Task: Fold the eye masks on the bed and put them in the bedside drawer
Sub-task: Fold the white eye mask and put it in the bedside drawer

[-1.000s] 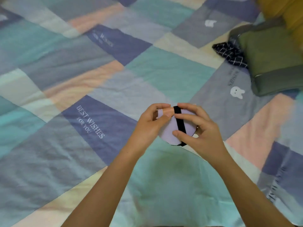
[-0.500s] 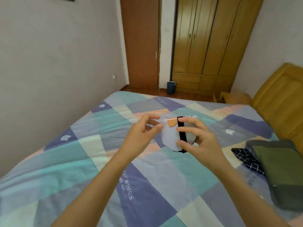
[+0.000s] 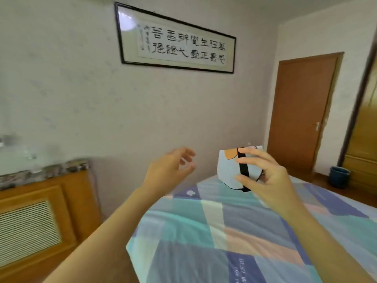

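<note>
Folded pale eye mask [image 3: 230, 170], black strap

A bed [image 3: 234, 237] covered by a patchwork quilt [image 3: 183, 225] in teal, purple, peach and cream squares.

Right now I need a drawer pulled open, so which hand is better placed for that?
Left. The left hand is open and holds nothing, while the right hand grips the folded eye mask. No drawer is identifiable in view.
</note>
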`<state>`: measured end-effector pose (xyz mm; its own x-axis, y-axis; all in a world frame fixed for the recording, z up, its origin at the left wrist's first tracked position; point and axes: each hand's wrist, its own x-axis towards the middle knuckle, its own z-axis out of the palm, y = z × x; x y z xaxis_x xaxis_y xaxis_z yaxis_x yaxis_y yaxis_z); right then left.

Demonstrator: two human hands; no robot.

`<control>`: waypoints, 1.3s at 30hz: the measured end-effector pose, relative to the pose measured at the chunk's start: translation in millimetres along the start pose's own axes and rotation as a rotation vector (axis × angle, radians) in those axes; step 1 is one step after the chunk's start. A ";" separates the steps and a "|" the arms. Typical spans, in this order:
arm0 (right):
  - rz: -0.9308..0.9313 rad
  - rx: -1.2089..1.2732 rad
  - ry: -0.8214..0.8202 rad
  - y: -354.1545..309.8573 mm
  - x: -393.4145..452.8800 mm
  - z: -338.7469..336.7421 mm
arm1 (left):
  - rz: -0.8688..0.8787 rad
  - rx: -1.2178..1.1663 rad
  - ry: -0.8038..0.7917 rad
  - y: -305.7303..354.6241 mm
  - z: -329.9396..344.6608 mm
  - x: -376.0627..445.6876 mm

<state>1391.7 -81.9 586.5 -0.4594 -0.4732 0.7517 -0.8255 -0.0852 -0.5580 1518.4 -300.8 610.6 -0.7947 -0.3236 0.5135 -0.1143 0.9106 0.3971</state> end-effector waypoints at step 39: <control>-0.322 0.495 -0.462 -25.4 433.1 831.9 | -0.448 0.656 0.200 -730.7 -353.6 115.1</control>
<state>1486.7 -1014.1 633.8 0.0545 -0.6685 0.7417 -0.6014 -0.6149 -0.5100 1721.2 -1094.3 648.5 -0.4766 -0.6758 0.5623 -0.7707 0.6289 0.1027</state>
